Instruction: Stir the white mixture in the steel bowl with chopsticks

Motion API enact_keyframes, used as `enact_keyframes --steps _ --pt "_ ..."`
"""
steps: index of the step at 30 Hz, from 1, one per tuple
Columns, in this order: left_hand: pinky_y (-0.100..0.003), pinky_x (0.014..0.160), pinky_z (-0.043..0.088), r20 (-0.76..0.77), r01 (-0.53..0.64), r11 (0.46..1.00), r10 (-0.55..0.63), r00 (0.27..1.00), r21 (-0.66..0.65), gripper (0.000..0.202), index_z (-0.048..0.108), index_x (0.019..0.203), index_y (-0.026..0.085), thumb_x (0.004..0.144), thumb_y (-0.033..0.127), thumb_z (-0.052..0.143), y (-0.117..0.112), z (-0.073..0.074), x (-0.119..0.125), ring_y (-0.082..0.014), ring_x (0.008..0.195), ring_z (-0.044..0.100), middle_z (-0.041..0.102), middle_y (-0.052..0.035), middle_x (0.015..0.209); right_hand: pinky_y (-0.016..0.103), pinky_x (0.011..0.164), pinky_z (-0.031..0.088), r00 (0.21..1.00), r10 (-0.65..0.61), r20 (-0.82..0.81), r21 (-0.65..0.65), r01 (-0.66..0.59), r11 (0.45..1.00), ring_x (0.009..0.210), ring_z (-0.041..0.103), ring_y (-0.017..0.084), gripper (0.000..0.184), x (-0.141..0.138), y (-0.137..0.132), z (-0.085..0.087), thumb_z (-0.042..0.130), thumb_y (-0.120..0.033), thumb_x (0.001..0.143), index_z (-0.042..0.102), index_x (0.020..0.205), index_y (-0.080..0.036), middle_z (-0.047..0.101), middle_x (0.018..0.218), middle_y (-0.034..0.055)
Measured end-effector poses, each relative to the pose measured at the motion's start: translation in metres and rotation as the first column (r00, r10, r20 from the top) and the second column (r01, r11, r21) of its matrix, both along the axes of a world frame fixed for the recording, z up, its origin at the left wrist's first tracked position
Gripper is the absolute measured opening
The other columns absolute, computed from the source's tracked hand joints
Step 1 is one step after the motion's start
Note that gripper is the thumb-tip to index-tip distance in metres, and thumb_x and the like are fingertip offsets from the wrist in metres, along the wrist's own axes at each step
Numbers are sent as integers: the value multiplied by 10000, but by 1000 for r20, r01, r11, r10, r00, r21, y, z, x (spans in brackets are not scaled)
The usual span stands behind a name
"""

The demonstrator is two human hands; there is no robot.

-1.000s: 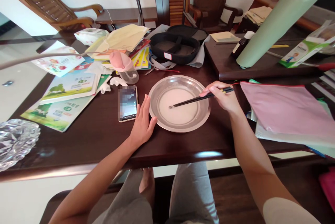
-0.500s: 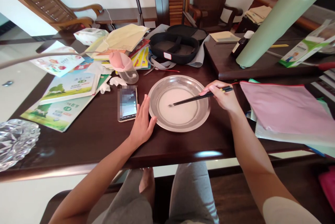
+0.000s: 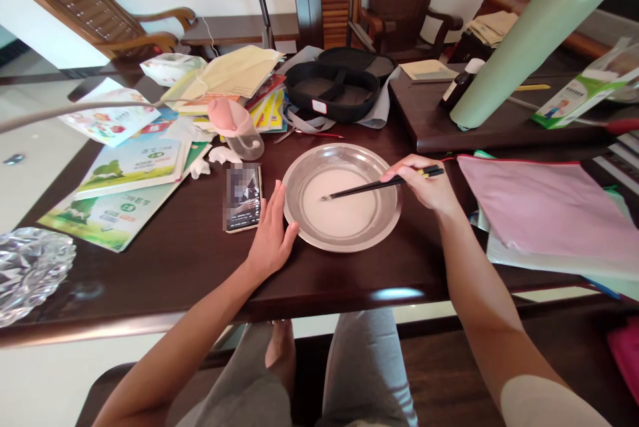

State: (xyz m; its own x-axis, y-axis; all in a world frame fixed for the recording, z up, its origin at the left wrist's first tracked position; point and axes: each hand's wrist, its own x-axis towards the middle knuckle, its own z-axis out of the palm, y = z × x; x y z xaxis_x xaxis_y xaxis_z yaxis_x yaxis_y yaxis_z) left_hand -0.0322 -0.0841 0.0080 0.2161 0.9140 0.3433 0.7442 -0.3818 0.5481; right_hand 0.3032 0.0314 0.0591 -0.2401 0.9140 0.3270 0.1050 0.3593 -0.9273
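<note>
A round metal basin (image 3: pixel 344 242) stands on the dark table in the head view, with a whitish liquid (image 3: pixel 344 214) covering its bottom. My right hand (image 3: pixel 422 182) grips a pair of black chopsticks (image 3: pixel 367 187) from the basin's right side. Their tips reach into the pale liquid left of its middle. Against the basin's left rim rests my left hand (image 3: pixel 272 231), its fingers stretched out and the thumb apart. A phone (image 3: pixel 243 197) with a lit screen lies just left of that hand, its picture partly pixelated.
Left are booklets (image 3: pixel 124 214), crumpled tissues (image 3: pixel 222 154), a pink-lidded cup (image 3: pixel 234 124) and a glass dish (image 3: pixel 34 274). Behind the basin sits an open black case (image 3: pixel 332 91). On the right are a pink pouch (image 3: pixel 549 204) and a tall green flask (image 3: pixel 534 48).
The chopstick tips have shifted very slightly in the liquid. On the phone the picture has changed. My left hand stays in place at the rim.
</note>
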Motion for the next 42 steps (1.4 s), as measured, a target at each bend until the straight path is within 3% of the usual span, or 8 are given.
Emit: enact_keyframes --steps 6,13,19,26,29,33,36,42 --pt "-589 1294 156 -17 1 1000 -1 1000 5 721 -3 1688 253 1093 497 324 1 0 -1 -319 1631 128 121 -197 1755 361 625 604 956 -243 -163 8 247 969 556 714 200 401 13 6 5 701 -629 873 726 732 -255 733 592 1" --pt "-586 1297 152 -7 5 1000 -5 1000 10 721 1 1689 259 1093 490 335 1 0 0 -318 1630 131 131 -190 1755 415 772 644 999 -14 -41 -20 13 1000 746 787 247 313 0 0 -1 757 -590 841 768 795 -281 795 715 10" --pt "-599 1292 151 -8 3 1000 -3 1000 5 714 -8 1687 258 1096 492 316 0 0 1 -317 1632 120 123 -198 1755 362 664 609 959 -248 -140 28 254 967 600 739 207 387 10 6 3 724 -626 856 732 759 -252 759 629 5" --pt "-584 1300 148 8 2 1000 -2 1000 -7 724 10 1689 257 1091 503 335 0 0 0 -304 1635 122 133 -181 1757 410 748 631 998 -11 -65 -34 8 999 723 783 247 335 1 0 -1 755 -598 839 763 802 -266 795 711 15" --pt "-580 1303 139 3 -1 1000 1 1000 -5 722 12 1690 256 1091 500 334 0 0 0 -305 1633 127 139 -177 1757 420 828 624 997 -73 -34 30 74 997 801 789 248 313 3 3 -2 757 -582 847 769 813 -272 811 774 16" --pt "-582 1300 143 5 -1 1000 1 1000 -10 720 11 1690 258 1092 504 327 0 0 0 -309 1633 121 129 -181 1758 354 673 600 960 -238 -149 33 245 969 601 732 196 360 12 8 2 718 -591 879 731 758 -251 751 629 1" --pt "-587 1298 141 8 2 1000 -2 1000 -14 719 2 1689 267 1092 506 326 0 1 0 -307 1635 115 126 -184 1759 344 610 579 967 -177 -182 5 181 983 532 700 188 360 11 5 3 719 -586 879 728 742 -254 722 575 -9" --pt "-567 1304 129 5 -1 1000 1 1000 -20 712 3 1688 275 1094 504 321 0 1 0 -306 1634 119 128 -181 1759 395 810 611 999 -40 -29 53 42 998 802 786 237 256 -3 -4 2 733 -528 893 786 836 -283 814 782 15"
